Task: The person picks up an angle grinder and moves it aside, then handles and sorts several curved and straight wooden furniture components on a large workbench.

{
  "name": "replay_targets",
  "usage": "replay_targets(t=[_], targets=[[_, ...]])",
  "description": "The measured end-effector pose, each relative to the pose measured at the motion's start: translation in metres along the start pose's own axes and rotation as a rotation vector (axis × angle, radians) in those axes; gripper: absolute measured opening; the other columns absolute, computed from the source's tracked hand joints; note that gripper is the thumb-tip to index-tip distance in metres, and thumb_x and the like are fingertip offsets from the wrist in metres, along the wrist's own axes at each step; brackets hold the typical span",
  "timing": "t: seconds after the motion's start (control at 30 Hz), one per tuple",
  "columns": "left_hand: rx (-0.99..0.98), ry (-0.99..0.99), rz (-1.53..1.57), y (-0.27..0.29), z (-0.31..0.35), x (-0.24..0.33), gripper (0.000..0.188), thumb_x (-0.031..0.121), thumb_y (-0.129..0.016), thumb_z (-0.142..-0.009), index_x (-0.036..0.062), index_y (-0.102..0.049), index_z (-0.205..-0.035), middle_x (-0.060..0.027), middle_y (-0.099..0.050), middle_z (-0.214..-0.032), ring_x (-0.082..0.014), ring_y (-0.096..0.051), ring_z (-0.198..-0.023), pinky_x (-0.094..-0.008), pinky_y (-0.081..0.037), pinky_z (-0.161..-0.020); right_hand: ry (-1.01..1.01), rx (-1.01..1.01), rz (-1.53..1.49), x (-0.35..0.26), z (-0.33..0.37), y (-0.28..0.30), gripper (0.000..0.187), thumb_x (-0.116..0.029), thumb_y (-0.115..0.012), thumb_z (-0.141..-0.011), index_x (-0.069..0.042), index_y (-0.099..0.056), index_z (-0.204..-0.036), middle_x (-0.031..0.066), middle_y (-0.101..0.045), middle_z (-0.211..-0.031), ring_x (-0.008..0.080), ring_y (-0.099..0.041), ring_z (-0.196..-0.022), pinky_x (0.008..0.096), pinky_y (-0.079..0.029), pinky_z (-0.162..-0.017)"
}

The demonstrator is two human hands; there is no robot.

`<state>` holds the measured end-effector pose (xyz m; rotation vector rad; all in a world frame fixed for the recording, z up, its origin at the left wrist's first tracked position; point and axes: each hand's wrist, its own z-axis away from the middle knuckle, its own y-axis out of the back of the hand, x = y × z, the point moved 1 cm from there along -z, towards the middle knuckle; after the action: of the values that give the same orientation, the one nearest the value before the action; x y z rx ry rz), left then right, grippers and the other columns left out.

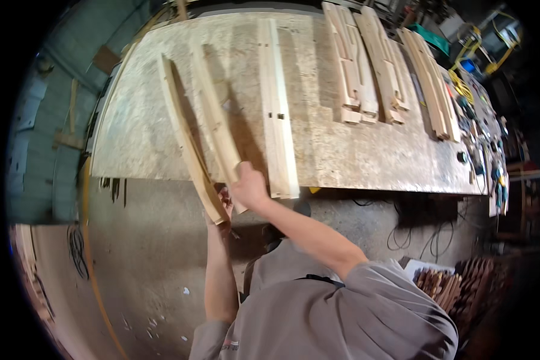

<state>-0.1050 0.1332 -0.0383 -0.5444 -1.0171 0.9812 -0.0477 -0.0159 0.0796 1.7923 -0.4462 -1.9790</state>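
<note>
My left hand is at the near end of a long, narrow wooden board, its fingers curled and partly hidden behind the wood. The near end of this board sticks out past the table's front edge, tilted up off the tabletop. My right hand is closed around the near part of a second pale board, just right of the first. To the right of my hands lies another long board with small dark slots cut in it, its near end at the table edge.
On the large plywood table, several shaped wooden pieces lie in bundles at the far right. Tools and a yellow cord crowd the right end. Below are black cables and a pile of wood offcuts.
</note>
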Motion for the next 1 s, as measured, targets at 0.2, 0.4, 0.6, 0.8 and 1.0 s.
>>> replay_targets(t=[0.2, 0.4, 0.6, 0.8, 1.0], targets=[[0.074, 0.091, -0.309, -0.035, 0.016, -0.001, 0.045, 0.044, -0.039, -0.101, 0.0118, -0.05, -0.13, -0.0033, -0.065, -0.107, -0.0189, -0.063, -0.096, -0.0325, -0.053, -0.077, 0.134, -0.111, 0.149, -0.005, 0.021, -0.015, 0.051, -0.038, -0.062, -0.086, 0.006, -0.047, -0.108, 0.0273, -0.064, -0.092, 0.0443, -0.065, -0.078, 0.0476, -0.053, -0.069], [-0.085, 0.064, -0.458, -0.029, -0.01, 0.004, 0.039, 0.038, -0.039, -0.099, 0.0089, -0.055, -0.12, -0.0049, -0.065, -0.101, -0.0204, -0.064, -0.09, -0.0361, -0.054, -0.076, 0.13, -0.342, 0.152, 0.003, 0.015, -0.013, 0.043, -0.025, -0.06, -0.084, 0.008, -0.049, -0.11, 0.0253, -0.065, -0.09, 0.04, -0.066, -0.084, 0.0465, -0.052, -0.077], [0.194, 0.09, -0.286, -0.029, -0.006, 0.008, 0.044, 0.038, -0.041, -0.096, 0.0068, -0.052, -0.125, -0.0161, -0.063, -0.104, -0.0313, -0.063, -0.093, -0.0454, -0.054, -0.081, -0.037, 0.091, -0.094, 0.026, -0.015, 0.14, 0.019, -0.025, -0.067, -0.081, -0.009, -0.071, -0.09, 0.0146, -0.065, -0.115, 0.0281, -0.066, -0.091, 0.0363, -0.052, -0.08], [0.047, -0.164, -0.872, -0.028, 0.011, 0.009, 0.045, 0.04, -0.044, -0.098, 0.0069, -0.049, -0.127, -0.0097, -0.058, -0.12, -0.0288, -0.06, -0.104, -0.0436, -0.051, -0.088, -0.308, 0.608, 0.52, 0.163, -0.103, 0.317, 0.079, -0.049, -0.071, -0.078, -0.004, -0.042, -0.136, 0.028, -0.04, -0.14, 0.0397, -0.042, -0.128, 0.0484, -0.037, -0.104], [0.142, -0.103, -0.544, -0.083, 0.023, 0.018, 0.043, 0.033, -0.038, -0.1, 0.0023, -0.047, -0.129, -0.0101, -0.057, -0.122, -0.0241, -0.058, -0.108, -0.039, -0.051, -0.089, -0.446, 0.563, 0.564, 0.166, -0.182, 0.335, 0.086, -0.058, -0.075, -0.068, -0.009, -0.048, -0.133, 0.0324, -0.035, -0.14, 0.0435, -0.039, -0.127, 0.0538, -0.035, -0.102]])
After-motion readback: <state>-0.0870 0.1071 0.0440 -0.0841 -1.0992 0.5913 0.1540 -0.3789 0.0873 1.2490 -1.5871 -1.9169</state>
